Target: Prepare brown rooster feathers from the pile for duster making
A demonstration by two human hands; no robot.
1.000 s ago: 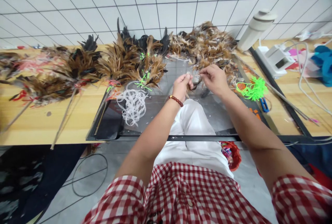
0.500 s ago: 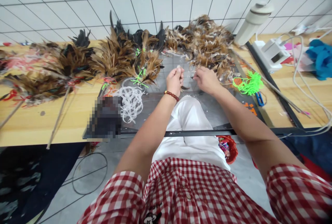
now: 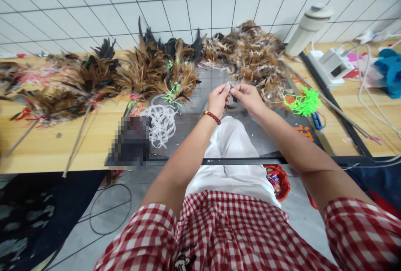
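My left hand [image 3: 218, 100], a beaded bracelet at its wrist, is closed over the glass-like panel. A brown feather [image 3: 231, 107] sticks out below its fingers, and a small pale tip shows above the thumb. Thumb and forefinger of my right hand [image 3: 249, 96] pinch right against the left fingertips; what they grip is too small to make out. Just behind the hands lies a big heap of loose brown feathers [image 3: 250, 49]. Bundled feathers [image 3: 140, 70] tied with bright string stand to the left of it.
White plastic strips [image 3: 162, 125] lie in a tangle left of my hands. Bright green strings [image 3: 303, 101] and a blue cutter [image 3: 317, 120] are at the right. A pale bottle [image 3: 308, 30] and a white power strip [image 3: 328, 68] stand farther back. Below the table sits a red basket [image 3: 283, 183].
My right hand has moved left and now meets the left fingertips; before, a gap lay between them. My left hand is still closed. The whole view has shifted slightly.
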